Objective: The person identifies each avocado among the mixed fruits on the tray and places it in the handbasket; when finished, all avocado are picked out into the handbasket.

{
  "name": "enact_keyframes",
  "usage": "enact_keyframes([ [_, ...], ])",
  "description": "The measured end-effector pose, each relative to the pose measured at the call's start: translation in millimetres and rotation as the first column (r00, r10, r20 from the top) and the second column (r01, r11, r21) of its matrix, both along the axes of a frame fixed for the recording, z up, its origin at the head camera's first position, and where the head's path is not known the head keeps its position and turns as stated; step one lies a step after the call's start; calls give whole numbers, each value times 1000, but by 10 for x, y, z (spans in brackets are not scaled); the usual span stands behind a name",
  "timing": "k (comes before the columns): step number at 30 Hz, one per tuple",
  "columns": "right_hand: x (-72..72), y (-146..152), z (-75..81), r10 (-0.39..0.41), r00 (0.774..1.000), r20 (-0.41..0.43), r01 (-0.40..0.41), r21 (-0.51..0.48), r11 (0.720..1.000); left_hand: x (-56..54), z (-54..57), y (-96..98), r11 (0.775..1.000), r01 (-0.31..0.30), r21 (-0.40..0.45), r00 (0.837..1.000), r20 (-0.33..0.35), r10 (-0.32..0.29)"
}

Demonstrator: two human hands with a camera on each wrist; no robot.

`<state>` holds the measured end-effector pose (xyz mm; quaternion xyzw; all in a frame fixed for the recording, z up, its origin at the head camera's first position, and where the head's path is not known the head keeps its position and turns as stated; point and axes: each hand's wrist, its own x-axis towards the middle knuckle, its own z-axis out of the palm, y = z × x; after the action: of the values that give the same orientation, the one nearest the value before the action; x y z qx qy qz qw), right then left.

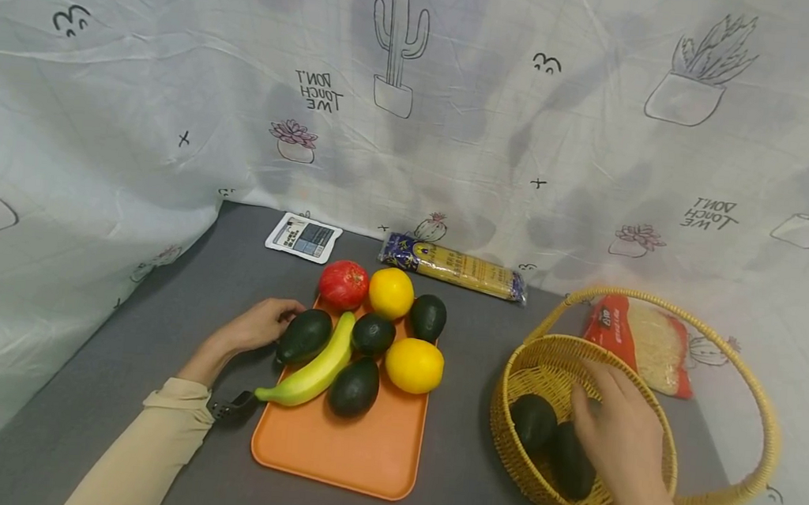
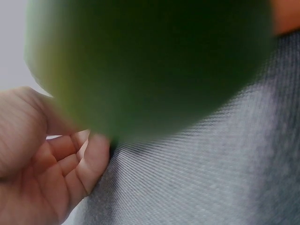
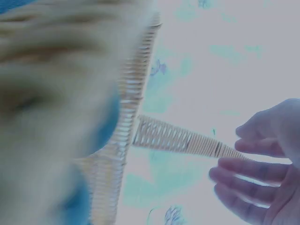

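Note:
On the orange tray (image 1: 334, 457) lie a banana (image 1: 312, 376), a pomegranate (image 1: 343, 285), two yellow fruits and several avocados. My left hand (image 1: 265, 327) is at the tray's left edge, its fingertips close beside the leftmost avocado (image 1: 305, 337). That avocado looms blurred in the left wrist view, where the left hand (image 2: 61, 168) has loosely bent fingers. Over the yellow wicker basket (image 1: 501, 426), my right hand (image 1: 622, 432) reaches in from the near right side. Two dark avocados (image 1: 534, 421) show beneath it. The right hand (image 3: 262, 168) has spread, relaxed fingers holding nothing.
A pack of noodles (image 1: 456, 268) and a small white packet (image 1: 303, 237) lie at the back of the grey table. Behind the basket leans a red-and-clear bag (image 1: 643, 343). The basket's tall handle (image 1: 764, 439) tilts out to the right. A patterned curtain (image 1: 460, 90) hangs behind.

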<state>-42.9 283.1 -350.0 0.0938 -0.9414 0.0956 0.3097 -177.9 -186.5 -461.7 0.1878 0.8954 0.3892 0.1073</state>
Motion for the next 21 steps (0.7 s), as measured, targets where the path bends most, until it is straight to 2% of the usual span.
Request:
enact_keyframes([
  [3, -92, -113, 100, 66, 997, -29, -67, -2, 998, -2, 19, 7, 1000, 1, 0, 1000, -4, -1],
  [7, -214, -265, 257, 153, 988, -11, -153, 17, 988, -6, 40, 10, 1000, 1, -1, 1000, 4, -1],
  [14, -475, -546, 524, 296, 954, -51, -289, 109, 951, -17, 57, 1, 1000, -7, 2, 1000, 15, 7],
  [17, -628, -666, 573, 313, 950, -4, -311, 106, 945, -3, 75, 8, 1000, -4, 5, 1000, 19, 4],
  [21, -847, -805, 528, 297, 943, 150, -311, 86, 946, 26, 84, 21, 1000, -3, 7, 1000, 28, 3],
])
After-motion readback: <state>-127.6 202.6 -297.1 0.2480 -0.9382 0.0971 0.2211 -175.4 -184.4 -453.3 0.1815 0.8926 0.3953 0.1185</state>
